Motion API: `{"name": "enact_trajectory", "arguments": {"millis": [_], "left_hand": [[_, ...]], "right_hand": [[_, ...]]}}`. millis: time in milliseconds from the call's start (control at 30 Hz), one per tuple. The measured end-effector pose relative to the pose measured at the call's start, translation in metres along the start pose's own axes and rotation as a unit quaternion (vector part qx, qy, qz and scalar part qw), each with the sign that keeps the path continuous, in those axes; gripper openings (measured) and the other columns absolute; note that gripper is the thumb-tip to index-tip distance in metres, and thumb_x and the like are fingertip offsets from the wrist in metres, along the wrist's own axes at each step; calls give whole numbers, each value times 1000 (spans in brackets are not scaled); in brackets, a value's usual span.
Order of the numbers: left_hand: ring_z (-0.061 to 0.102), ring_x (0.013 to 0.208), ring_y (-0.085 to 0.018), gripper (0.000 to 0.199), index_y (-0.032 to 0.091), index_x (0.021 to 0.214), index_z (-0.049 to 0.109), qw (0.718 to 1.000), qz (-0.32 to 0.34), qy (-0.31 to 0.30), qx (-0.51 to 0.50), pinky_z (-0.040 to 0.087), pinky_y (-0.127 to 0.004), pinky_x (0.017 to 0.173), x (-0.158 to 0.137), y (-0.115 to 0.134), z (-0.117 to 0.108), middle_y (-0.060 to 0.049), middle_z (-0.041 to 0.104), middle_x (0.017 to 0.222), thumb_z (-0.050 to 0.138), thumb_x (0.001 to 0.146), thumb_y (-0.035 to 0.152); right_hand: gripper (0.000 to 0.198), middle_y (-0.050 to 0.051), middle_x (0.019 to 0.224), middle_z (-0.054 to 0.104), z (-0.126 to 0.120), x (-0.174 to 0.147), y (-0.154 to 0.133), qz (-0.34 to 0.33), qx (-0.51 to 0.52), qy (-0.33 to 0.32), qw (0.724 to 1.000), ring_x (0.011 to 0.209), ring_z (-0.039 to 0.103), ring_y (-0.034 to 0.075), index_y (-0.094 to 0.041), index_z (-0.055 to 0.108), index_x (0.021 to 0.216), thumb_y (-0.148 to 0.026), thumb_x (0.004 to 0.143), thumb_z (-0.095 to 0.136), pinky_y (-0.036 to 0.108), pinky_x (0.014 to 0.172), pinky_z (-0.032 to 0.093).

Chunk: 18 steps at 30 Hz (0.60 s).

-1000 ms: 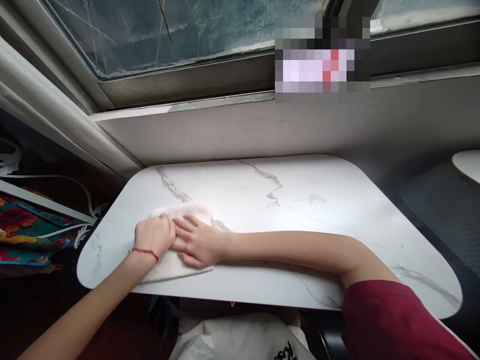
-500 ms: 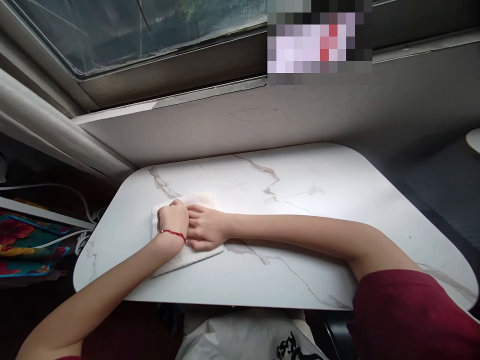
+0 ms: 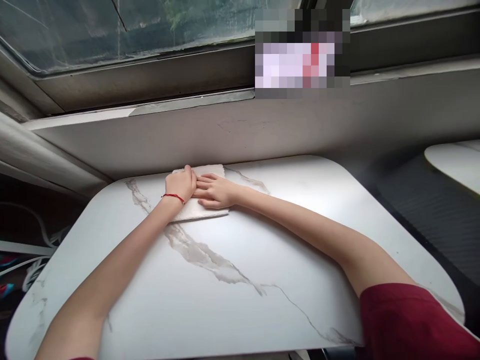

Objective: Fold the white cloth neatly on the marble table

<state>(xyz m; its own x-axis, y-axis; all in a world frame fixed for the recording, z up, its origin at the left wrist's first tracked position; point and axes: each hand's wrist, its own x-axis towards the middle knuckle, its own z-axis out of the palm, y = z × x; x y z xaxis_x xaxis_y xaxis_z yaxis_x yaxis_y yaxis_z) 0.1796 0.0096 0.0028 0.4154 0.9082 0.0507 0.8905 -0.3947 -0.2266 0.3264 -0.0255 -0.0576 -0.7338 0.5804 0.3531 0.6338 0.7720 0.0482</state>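
Observation:
A folded white cloth (image 3: 212, 212) lies flat on the white marble-patterned table (image 3: 225, 310), close to its far edge by the wall. My left hand (image 3: 181, 184), with a red string bracelet at the wrist, is closed on the left part of the cloth. Its fingers are curled and partly hidden behind the back of the hand. My right hand (image 3: 217, 191) rests palm down on the cloth, fingers stretched out and a little apart, their tips meeting the left hand.
Behind the table rises a pale wall (image 3: 240, 127) below a window (image 3: 150, 35). A blurred-out patch covers part of the window frame. White cables (image 3: 35, 272) hang beyond the left edge. Another white tabletop (image 3: 459, 162) stands at the right, near a dark ribbed surface (image 3: 420, 210).
Both hands and the cloth have moved away from me across the table, up to its far edge. The camera view has shifted too, showing more of the right side.

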Motion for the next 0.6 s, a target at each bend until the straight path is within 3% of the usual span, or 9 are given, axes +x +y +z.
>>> {"name": "enact_trajectory", "arguments": {"millis": [100, 333, 600], "left_hand": [[72, 98, -35, 48, 11, 118, 60, 999, 4, 25, -46, 49, -39, 77, 6, -6, 9, -20, 75, 99, 23, 101, 37], [72, 100, -34, 44, 8, 117, 59, 995, 28, 34, -91, 48, -39, 81, 5, -8, 15, -18, 76, 96, 27, 101, 33], [72, 95, -31, 40, 7, 116, 61, 987, 35, 44, -148, 46, -39, 82, 5, -8, 23, -17, 76, 93, 32, 102, 31]], "right_hand": [[45, 13, 143, 57, 0, -3, 6, 5, 15, -1, 1000, 136, 45, 27, -21, 62, 136, -35, 103, 36, 49, 118, 32], [44, 15, 138, 59, 2, -6, -2, 20, 53, 24, 998, 133, 47, 29, -18, 66, 131, -34, 101, 37, 50, 118, 31], [46, 14, 138, 58, -1, -7, -7, 38, 72, -11, 997, 133, 46, 29, -21, 62, 136, -31, 102, 34, 50, 115, 33]]}}
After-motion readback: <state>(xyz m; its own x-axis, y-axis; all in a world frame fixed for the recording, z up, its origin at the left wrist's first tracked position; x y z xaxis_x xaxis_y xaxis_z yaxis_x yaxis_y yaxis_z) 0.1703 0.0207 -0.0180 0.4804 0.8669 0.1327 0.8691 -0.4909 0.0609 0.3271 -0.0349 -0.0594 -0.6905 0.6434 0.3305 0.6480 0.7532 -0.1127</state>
